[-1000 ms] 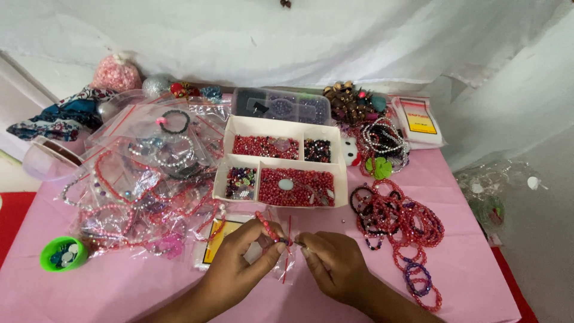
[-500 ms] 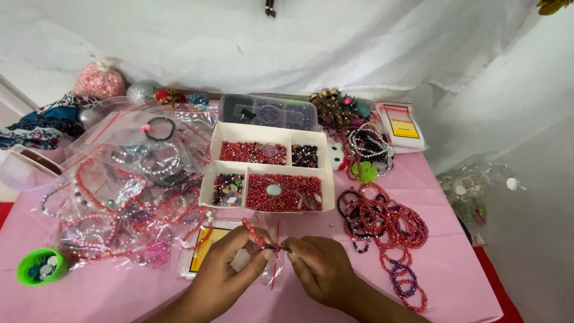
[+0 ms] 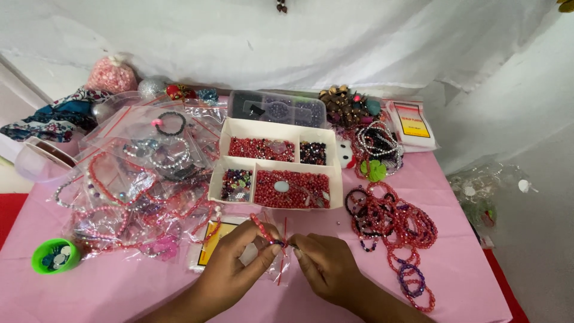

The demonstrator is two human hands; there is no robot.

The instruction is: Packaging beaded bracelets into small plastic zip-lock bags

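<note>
One camera only, riding on my head, tilted down and forward over the pink table [image 3: 454, 251]. It sits close: my left hand [image 3: 236, 263] and right hand [image 3: 326, 269] fill the near edge, the white backdrop [image 3: 287, 42] closes the far side. No second view to overlap.

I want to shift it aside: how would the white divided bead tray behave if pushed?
The white divided tray would probably slide easily on the smooth pink tablecloth. Its walls look thin, so it may flex. Its open compartments hold loose red beads, so a jolt could scatter them.
</note>
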